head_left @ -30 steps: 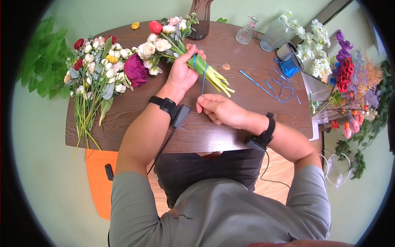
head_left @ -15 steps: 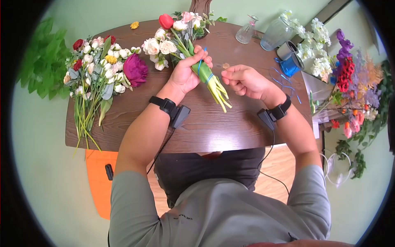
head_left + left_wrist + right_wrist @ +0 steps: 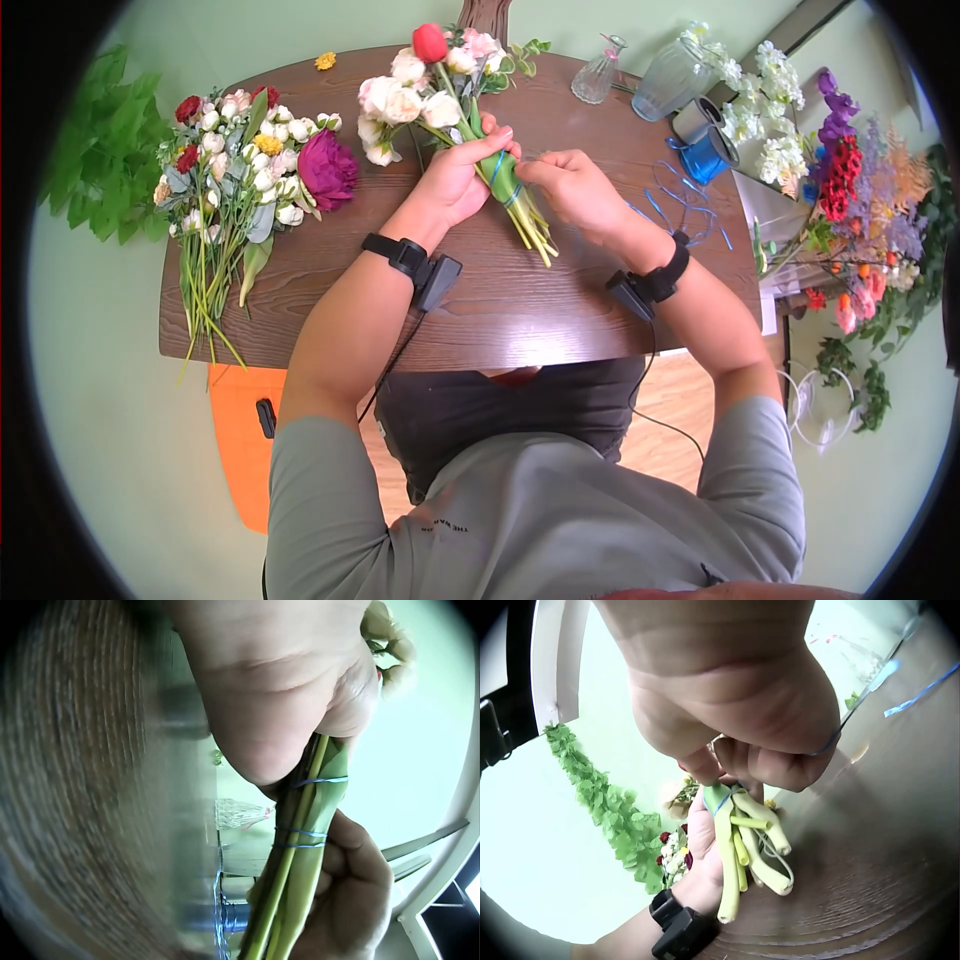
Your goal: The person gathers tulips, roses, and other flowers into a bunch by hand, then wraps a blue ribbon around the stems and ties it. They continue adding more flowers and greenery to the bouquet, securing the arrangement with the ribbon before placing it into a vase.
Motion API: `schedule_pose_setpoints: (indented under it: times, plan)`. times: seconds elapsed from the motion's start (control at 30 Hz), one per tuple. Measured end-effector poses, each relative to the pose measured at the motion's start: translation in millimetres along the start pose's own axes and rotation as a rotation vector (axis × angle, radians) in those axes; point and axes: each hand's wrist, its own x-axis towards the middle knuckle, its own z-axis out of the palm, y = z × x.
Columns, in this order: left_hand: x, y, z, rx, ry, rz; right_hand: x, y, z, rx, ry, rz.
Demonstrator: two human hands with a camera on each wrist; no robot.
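My left hand [image 3: 458,182] grips a small bouquet [image 3: 402,102] round its stems, the blooms pointing to the back of the table. The bouquet has a red tulip [image 3: 430,43], cream roses and pink blooms. Thin blue ribbon [image 3: 321,780] circles the green stems at separate heights in the left wrist view. My right hand [image 3: 580,192], thumb and fingers curled, pinches the ribbon close beside the stems. A ribbon tail [image 3: 885,675] trails from that hand in the right wrist view. Pale cut stem ends [image 3: 739,847] hang below both hands.
Loose flowers [image 3: 225,165] with a purple peony [image 3: 328,170] lie on the left of the table [image 3: 330,310]. Back right stand a glass vase [image 3: 668,82], a small glass bottle [image 3: 600,75] and a blue spool [image 3: 708,157]. More artificial flowers [image 3: 840,190] crowd the right side.
My right hand went from below the stems round to their right, then in against them. The bouquet turned more upright in my left hand, its blooms shifting toward the back.
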Motion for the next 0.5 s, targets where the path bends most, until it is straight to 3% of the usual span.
schedule_pose_setpoints:
  times: [0.27, 0.5]
  plan:
    - [2.2, -3.8, -0.4, 0.073, 0.126, 0.018, 3.3, 10.9, 2.0, -0.025, 0.063, -0.085]
    - [1.5, -5.6, 2.7, 0.201, 0.077, 0.076, -0.1, 11.3, 3.5, -0.075, 0.088, -0.155]
